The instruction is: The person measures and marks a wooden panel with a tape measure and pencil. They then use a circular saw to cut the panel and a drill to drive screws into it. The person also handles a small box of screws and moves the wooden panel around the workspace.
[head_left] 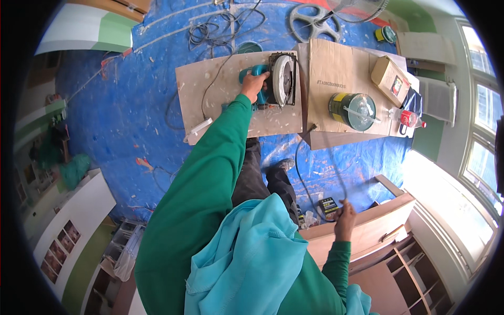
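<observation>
A teal circular saw (283,79) with a round pale guard stands on a thin board (220,100) speckled with wood chips. My left hand (255,86) is wrapped round its handle. Off to the lower right, my right hand (344,220) grips a dark power cord (297,163) with curled fingers. The cord bends in a loop between this hand and the plug-like end near the cardboard edge, and part of it is smeared by motion.
Cardboard (328,65) carries a green bucket (362,113), a small carton (389,79) and a plastic bottle (409,118). Coiled cable (207,34) and a grey wheel-shaped base (315,23) lie on blue floor sheeting (126,142). Wooden shelving (409,273) stands lower right.
</observation>
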Tool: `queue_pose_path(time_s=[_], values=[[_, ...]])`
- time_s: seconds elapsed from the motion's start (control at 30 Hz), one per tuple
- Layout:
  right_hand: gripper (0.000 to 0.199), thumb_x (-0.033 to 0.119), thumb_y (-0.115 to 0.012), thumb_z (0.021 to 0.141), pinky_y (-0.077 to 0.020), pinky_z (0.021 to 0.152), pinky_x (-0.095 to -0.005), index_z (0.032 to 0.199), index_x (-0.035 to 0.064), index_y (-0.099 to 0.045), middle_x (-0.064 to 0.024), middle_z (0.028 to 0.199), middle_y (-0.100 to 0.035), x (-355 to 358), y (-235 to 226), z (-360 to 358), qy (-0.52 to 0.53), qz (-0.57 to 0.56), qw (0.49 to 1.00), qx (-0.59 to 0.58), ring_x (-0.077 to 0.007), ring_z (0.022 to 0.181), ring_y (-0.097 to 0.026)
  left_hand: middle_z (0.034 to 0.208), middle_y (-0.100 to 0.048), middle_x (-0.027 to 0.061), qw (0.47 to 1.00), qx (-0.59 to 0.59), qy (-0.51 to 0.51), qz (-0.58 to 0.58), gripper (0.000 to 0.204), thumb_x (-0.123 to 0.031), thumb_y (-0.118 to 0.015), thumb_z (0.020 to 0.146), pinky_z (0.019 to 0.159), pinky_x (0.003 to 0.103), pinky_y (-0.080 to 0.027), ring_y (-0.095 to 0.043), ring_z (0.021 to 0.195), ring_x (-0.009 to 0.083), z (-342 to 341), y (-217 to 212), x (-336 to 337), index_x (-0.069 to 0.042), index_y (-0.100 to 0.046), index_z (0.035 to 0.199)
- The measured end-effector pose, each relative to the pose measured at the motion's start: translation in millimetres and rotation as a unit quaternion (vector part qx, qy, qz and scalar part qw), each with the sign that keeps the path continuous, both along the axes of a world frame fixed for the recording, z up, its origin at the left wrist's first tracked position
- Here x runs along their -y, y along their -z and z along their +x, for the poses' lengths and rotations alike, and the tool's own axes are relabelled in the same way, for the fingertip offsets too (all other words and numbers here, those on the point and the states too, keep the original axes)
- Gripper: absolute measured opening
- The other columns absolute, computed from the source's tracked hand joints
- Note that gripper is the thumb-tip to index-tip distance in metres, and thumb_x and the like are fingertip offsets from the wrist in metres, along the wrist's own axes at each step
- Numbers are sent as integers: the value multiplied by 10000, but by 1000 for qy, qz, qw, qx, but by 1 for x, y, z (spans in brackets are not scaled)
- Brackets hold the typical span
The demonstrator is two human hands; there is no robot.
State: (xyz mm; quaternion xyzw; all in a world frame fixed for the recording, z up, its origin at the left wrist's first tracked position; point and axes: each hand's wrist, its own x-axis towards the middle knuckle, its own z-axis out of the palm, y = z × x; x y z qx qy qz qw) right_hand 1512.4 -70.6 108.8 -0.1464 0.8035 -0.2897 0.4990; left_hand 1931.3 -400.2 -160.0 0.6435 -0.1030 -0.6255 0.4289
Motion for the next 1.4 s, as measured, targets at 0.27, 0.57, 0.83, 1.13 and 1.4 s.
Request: queue_pose_path(time_s=[0.27,0.57,0.83,1.13,1.4], values=[[401,369,-614,1103,-437,517,-235,1108,-23,-695,31,654,-494,16,-18,51,-82,24,996,-20,-69,542,-486,891,-749,297,921,346,173,-54,419,-363,-779,875,785,531,-572,-738,862,443,-13,-15,6,54,-743,908],[297,278,-606,1114,-389,517,-224,1143,1,-708,46,635,-496,89,-125,34,-77,-187,975,-91,-51,540,-472,878,-761,245,742,451,425,-256,463,-417,-804,874,775,505,-587,-746,841,420,15,-169,-18,7,-764,1056],[154,184,-594,1067,-487,519,-273,1065,30,-588,20,706,-414,104,-150,16,30,-288,909,301,-84,548,-429,747,-739,157,505,452,641,-360,399,-488,-836,789,659,479,-571,-729,701,373,37,-299,-36,-123,-780,938],[325,284,-837,916,-555,831,-411,1024,16,-689,-113,1063,-768,68,57,163,-467,-87,875,97,-214,936,-695,705,-705,160,518,397,689,-315,363,-441,-889,757,614,436,-552,-707,660,375,32,-390,-90,-127,-769,893],[254,283,-819,935,-474,619,-300,915,50,-720,-16,720,-661,57,-1,76,-397,-63,881,250,-109,705,-621,774,-739,113,515,392,696,-311,340,-293,-923,780,633,338,-537,-719,656,239,36,-423,-127,-67,-777,986]])
